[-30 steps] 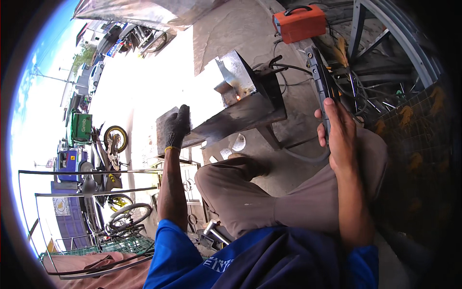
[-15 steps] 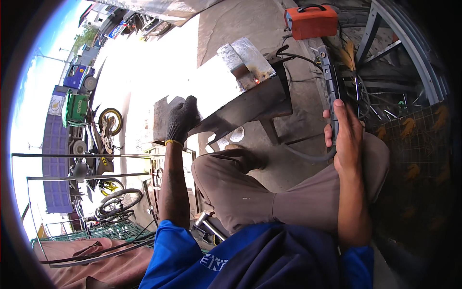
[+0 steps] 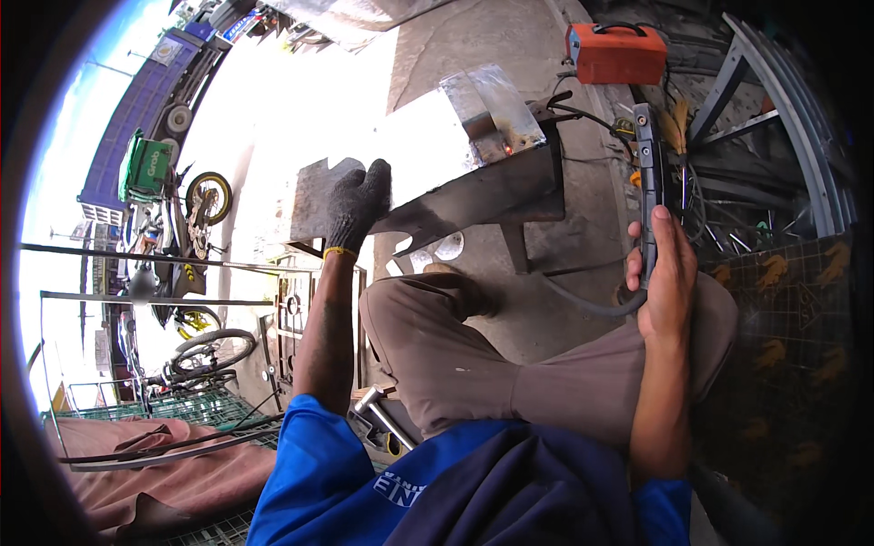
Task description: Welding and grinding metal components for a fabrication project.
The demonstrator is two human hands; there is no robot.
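Right hand clamped on electrode holder; gloved left hand flat on sheet, fingers spread.
Sheet lies on a steel bench before the knees. One spot glows orange near its far edge, judged a fresh tack; holder is raised clear, so more seam likely remains. Orange welder beyond; bicycles left.

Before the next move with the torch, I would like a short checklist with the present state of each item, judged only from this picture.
1. Left hand gloved and resting on the metal sheet: ok.
2. Right hand gloved: not ok, it is bare.
3. Right hand grips the torch handle firmly: ok.
4. Torch tip away from the sheet: ok, it is apart.
5. Small glowing spot on the sheet cooled: not ok.
6. Cable free of the legs: cannot tell.
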